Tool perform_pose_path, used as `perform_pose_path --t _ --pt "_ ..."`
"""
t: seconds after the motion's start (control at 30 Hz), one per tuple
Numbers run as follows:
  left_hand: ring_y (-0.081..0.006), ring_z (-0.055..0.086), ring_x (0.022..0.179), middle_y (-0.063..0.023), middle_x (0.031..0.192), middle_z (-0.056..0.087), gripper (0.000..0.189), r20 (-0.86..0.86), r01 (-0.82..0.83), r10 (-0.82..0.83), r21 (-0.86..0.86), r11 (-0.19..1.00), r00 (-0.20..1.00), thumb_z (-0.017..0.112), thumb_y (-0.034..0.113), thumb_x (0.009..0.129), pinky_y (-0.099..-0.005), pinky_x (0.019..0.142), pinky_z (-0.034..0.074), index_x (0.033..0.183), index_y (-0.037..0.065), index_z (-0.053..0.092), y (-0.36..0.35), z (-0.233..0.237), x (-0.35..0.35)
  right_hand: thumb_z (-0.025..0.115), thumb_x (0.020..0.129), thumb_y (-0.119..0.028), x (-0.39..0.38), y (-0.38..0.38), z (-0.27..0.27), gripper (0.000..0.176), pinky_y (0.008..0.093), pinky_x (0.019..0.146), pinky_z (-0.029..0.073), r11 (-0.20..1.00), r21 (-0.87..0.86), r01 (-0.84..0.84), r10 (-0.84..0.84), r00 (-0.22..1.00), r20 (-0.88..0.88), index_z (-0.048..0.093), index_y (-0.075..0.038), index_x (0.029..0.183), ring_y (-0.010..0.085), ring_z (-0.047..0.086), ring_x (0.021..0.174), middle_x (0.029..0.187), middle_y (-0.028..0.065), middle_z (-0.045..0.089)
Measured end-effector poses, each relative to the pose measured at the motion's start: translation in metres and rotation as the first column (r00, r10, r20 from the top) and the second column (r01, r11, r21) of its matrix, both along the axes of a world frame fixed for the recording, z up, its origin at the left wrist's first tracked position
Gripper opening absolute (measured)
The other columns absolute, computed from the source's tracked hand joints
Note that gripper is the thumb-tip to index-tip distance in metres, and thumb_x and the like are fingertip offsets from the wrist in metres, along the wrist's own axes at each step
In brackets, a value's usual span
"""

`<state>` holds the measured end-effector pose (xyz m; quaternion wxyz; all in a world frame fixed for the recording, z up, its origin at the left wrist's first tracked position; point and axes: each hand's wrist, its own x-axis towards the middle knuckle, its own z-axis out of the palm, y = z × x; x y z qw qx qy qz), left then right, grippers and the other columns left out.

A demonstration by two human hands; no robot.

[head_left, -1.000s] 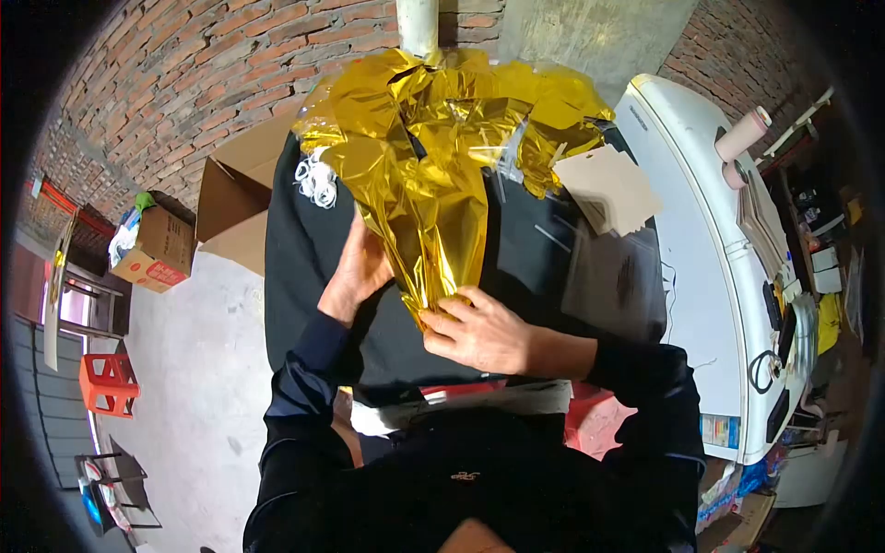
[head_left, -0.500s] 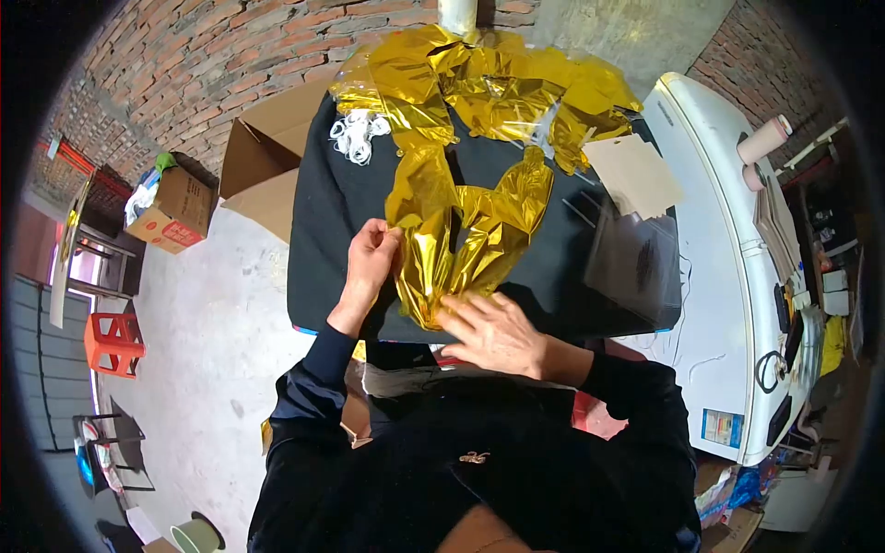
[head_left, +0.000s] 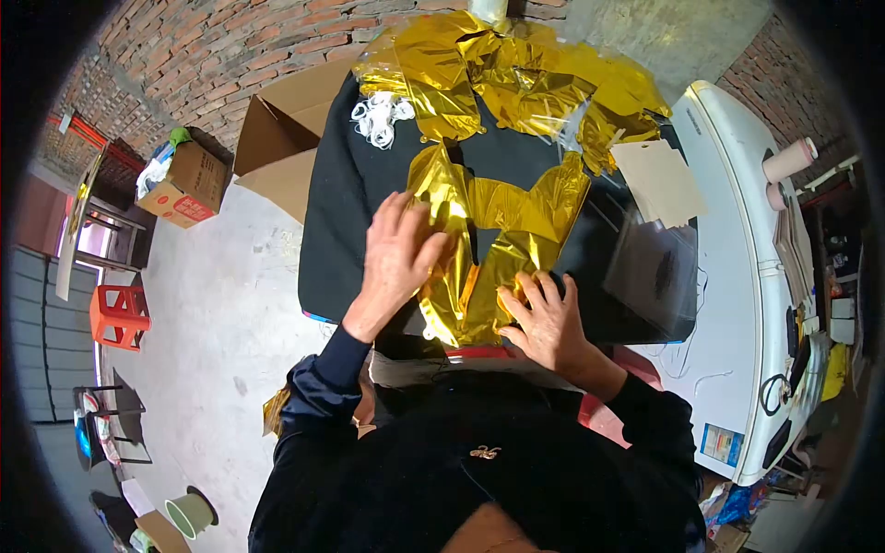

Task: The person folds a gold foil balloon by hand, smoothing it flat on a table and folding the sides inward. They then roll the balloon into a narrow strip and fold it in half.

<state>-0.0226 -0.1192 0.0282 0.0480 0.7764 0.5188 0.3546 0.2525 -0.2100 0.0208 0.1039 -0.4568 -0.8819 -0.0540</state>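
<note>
A flat, uninflated gold foil balloon point(head_left: 530, 212) lies creased on the black-covered table point(head_left: 334, 226), its lower end near the table's front edge. My left hand point(head_left: 396, 258) rests over the foil's left side with the fingers spread. On its lower right part lies my right hand point(head_left: 550, 324), fingers apart and fingertips touching the foil. Neither hand grips anything. Beyond them a heap of more gold foil balloons point(head_left: 442, 69) covers the back of the table. White coiled ribbon point(head_left: 380, 118) sits at the back left.
Beige cards point(head_left: 656, 180) and clear plastic sleeves point(head_left: 650, 267) lie at the table's right. A white freezer point(head_left: 724, 240) stands along that side. An open cardboard box point(head_left: 281, 175) is at the left, with a red stool point(head_left: 120, 316) farther off.
My left hand has let go of the foil's edge and spread over it. My right hand has moved right across the lower part. The foil lies flatter and wider; the view has shifted slightly.
</note>
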Motion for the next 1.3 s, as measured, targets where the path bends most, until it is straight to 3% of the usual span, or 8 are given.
perform_pose_path --t 0.23,0.43,0.57,0.7,0.97,1.1,1.17,1.3 --pt "-0.044 0.034 0.148 -0.0188 0.153 0.048 0.065 -0.329 0.114 -0.161 -0.158 0.981 0.931 0.056 0.061 0.098 -0.0629 0.115 0.031 0.146 0.016 0.057 0.007 -0.038 0.029 0.082 0.08 -0.038 0.017 0.01 0.007 0.042 0.0616 0.106 0.035 0.999 0.022 -0.03 0.033 0.987 -0.157 0.069 -0.011 0.11 0.0309 0.056 0.114 0.113 0.0114 0.061" --pt "-0.0476 0.032 0.148 -0.0224 0.16 0.038 0.072 -0.385 -0.257 0.244 0.018 0.966 0.89 0.054 0.063 0.098 -0.0703 0.112 0.029 0.151 0.016 0.05 0.036 -0.043 0.011 0.077 0.086 -0.044 -0.002 0.062 -0.009 0.071 0.0666 0.113 0.027 0.994 0.069 0.081 -0.072 0.99 -0.12 0.054 -0.014 0.146 0.0436 0.035 0.144 0.154 0.0197 0.043" --pt "-0.0423 0.046 0.136 -0.0194 0.146 0.055 0.064 -0.35 -0.345 0.352 0.084 0.935 0.868 0.067 0.045 0.091 -0.0559 0.108 0.036 0.141 0.007 0.056 0.075 -0.072 -0.016 0.061 0.096 -0.056 -0.026 0.073 -0.046 0.074 0.0713 0.119 0.014 0.993 -0.067 0.096 -0.102 0.991 -0.085 0.044 -0.017 0.157 0.0459 0.026 0.151 0.163 0.0171 0.035" --pt "-0.0352 0.049 0.136 -0.0119 0.145 0.057 0.056 -0.408 -0.336 0.357 0.126 0.934 0.84 0.064 0.032 0.093 -0.0539 0.11 0.036 0.144 0.011 0.055 0.088 -0.082 -0.038 0.062 0.097 -0.048 -0.032 0.074 -0.034 0.065 0.0649 0.12 0.02 0.992 -0.117 -0.046 0.023 0.98 -0.197 0.049 -0.015 0.152 0.0386 0.029 0.151 0.16 0.0159 0.039" --pt "-0.0465 0.03 0.149 -0.02 0.159 0.039 0.074 -0.266 -0.265 0.31 0.191 0.945 0.913 0.071 0.05 0.091 -0.0668 0.112 0.029 0.153 0.017 0.047 0.056 -0.029 -0.008 0.071 0.092 -0.05 0.054 0.111 -0.051 0.064 0.0673 0.108 0.036 0.936 0.157 0.316 -0.3 0.947 -0.117 0.059 -0.01 0.14 0.0409 0.045 0.139 0.146 0.0219 0.052" --pt "-0.0468 0.026 0.151 -0.0202 0.163 0.035 0.077 -0.439 -0.073 0.05 -0.035 0.997 0.897 0.058 0.068 0.094 -0.0731 0.116 0.02 0.153 0.018 0.051 0.051 -0.065 0.011 0.078 0.086 -0.045 0.075 0.115 -0.046 0.053 0.0619 0.099 0.042 0.918 0.253 0.304 -0.281 0.952 -0.122 0.067 -0.007 0.121 0.0362 0.059 0.114 0.12 0.0174 0.063" --pt "-0.0502 0.026 0.15 -0.0215 0.162 0.036 0.082 -0.425 -0.101 0.096 0.012 0.995 0.9 0.055 0.074 0.092 -0.0746 0.115 0.019 0.153 0.019 0.051 0.056 -0.079 0.01 0.079 0.085 -0.041 0.081 0.119 -0.027 0.046 0.0599 0.094 0.044 0.953 0.052 0.299 -0.288 0.944 -0.161 0.069 -0.005 0.111 0.0335 0.062 0.101 0.107 0.0138 0.064" --pt "-0.055 0.021 0.15 -0.0219 0.165 0.03 0.089 -0.513 -0.245 0.151 -0.121 0.962 0.845 0.053 0.079 0.09 -0.0744 0.114 0.021 0.159 0.024 0.043 0.049 -0.049 0.014 0.082 0.082 -0.027 0.087 0.16 -0.022 0.025 0.0454 0.077 0.049 0.925 0.289 0.248 -0.133 0.922 -0.365 0.07 -0.006 0.091 0.0311 0.062 0.093 0.091 0.0111 0.061"
